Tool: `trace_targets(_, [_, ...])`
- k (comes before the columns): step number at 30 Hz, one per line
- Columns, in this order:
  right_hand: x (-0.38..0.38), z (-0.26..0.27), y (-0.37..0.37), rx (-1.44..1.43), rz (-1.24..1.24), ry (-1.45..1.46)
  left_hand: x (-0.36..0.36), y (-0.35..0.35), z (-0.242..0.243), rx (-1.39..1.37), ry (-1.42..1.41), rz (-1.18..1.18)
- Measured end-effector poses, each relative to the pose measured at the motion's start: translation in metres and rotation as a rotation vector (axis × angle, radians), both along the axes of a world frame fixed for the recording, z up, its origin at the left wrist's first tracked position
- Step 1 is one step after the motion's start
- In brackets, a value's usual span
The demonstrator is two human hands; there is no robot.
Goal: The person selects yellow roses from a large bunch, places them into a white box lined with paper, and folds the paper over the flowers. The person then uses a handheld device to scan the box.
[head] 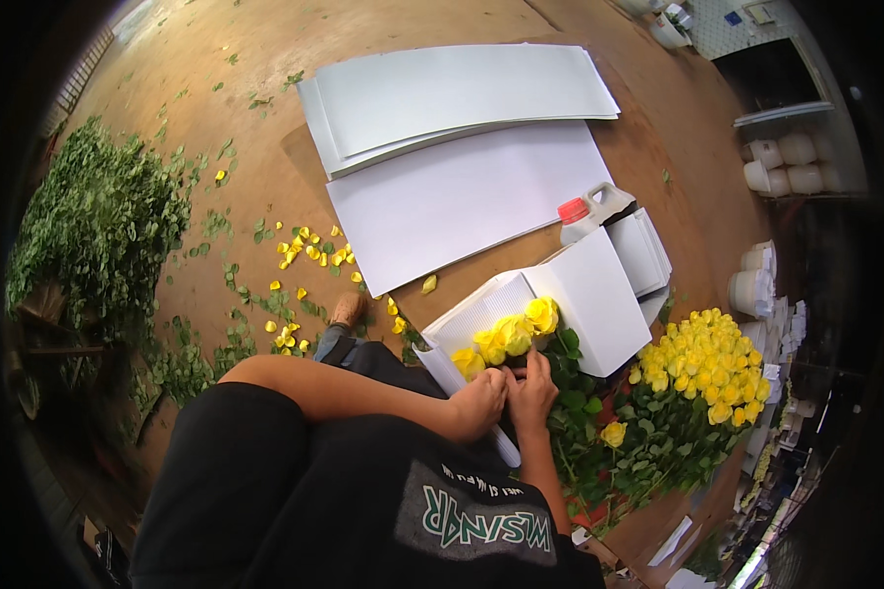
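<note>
Several yellow roses (513,335) lie in a row on an open sheet of white corrugated cardboard (486,305) before me. Just below the blooms, my left hand (479,405) has its fingers curled in close to my right hand (532,386). The hands nearly meet at the rose stems; what the left fingers hold is hidden. My right hand's fingertips are at a rose's base, and its grip is hard to make out. A white cardboard flap (589,302) stands to the right of the roses. Green leaves and stems stick out beside my right hand.
Large white sheets (464,195) lie stacked ahead. A jug with a red cap (574,211) stands behind the flap. A big bunch of yellow roses (703,364) rests at right, with a single rose (614,434) nearer. Cut foliage (96,228) is heaped at left; yellow petals (313,252) litter the floor.
</note>
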State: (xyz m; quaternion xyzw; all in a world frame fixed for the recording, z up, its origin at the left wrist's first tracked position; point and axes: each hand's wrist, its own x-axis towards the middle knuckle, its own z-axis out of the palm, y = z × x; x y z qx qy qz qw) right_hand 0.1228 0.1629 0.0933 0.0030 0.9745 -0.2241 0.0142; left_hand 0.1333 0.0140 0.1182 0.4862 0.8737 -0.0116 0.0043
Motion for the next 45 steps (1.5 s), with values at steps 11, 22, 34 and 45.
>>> trace_targets(11, [-0.004,0.007,-0.001,-0.083,0.123,0.002,-0.023,-0.006,0.005,0.091,-0.111,-0.157])
trace_targets(22, [-0.004,0.032,0.009,-0.266,0.047,-0.017,-0.051,0.001,-0.015,0.205,-0.454,0.056])
trace_targets(34, [-0.025,0.000,0.336,-0.332,-1.084,-0.119,-0.049,0.002,0.013,0.182,-0.624,0.208])
trace_targets(45, [0.014,-0.003,0.318,-0.214,-1.046,0.525,-0.046,0.004,0.010,0.187,-0.545,0.214])
